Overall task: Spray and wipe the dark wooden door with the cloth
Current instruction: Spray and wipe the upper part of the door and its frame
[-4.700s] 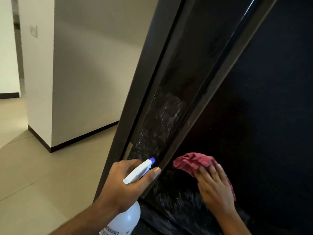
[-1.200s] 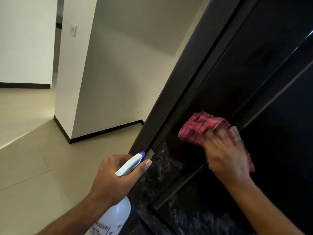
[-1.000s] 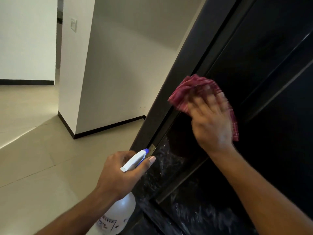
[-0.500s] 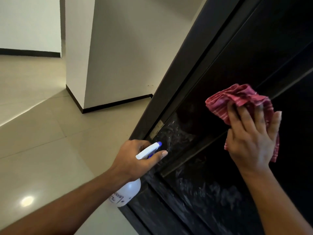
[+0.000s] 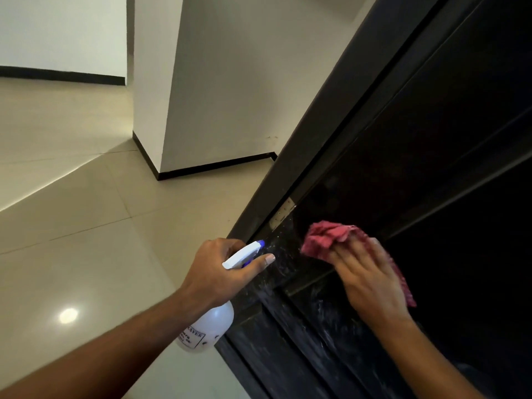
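Two hands at the dark wooden door [image 5: 431,145], whose top and right side are cut off by the frame edge. Bottle label is partly hidden by the forearm and blurred; letters look like "…AYER", rest unreadable. Left hand [image 5: 218,272] wraps the white spray bottle [image 5: 210,326], index finger along the trigger, blue nozzle aimed at the door nr the metal hinge [image 5: 283,213]. Right hand [image 5: 365,280], fingers flat, presses the red cloth [image 5: 328,237] onto the door just right of the hinge; much of the cloth is under the palm. White streaks mark the door below the hinge.
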